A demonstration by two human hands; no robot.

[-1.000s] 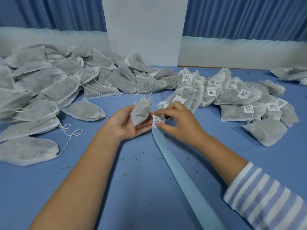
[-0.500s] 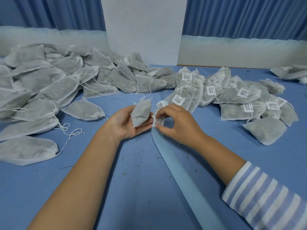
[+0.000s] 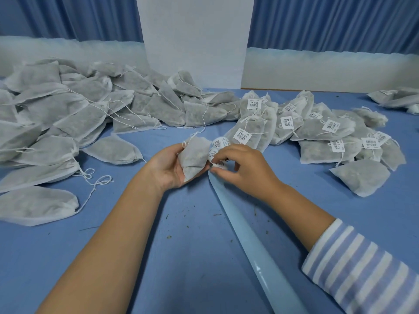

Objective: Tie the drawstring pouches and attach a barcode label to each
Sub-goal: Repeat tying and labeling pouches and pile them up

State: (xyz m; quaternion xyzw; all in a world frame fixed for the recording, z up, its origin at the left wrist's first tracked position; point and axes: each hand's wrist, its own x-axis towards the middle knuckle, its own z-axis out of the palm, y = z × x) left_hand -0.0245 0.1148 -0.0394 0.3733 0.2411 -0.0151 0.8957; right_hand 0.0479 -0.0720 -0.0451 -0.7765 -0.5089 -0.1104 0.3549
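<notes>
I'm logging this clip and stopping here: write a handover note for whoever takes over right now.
Left hand holds an untagged pouch.
Right hand pinches a label at the end of the backing strip, beside that pouch.
Done: the labelled pile on the right.
Left: stick this label on, then tie and label the unlabelled pile on the left.

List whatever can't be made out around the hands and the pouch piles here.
Head view only:
- Barcode label pinched by the right hand: mostly covered by that hand.
- Pouch in the left hand: drawstring knot too small to tell.
- Label roll: mostly hidden behind the right hand.
- Unlabelled pile: cut off by the left edge.
- Labelled pile: print too small to read.
</notes>
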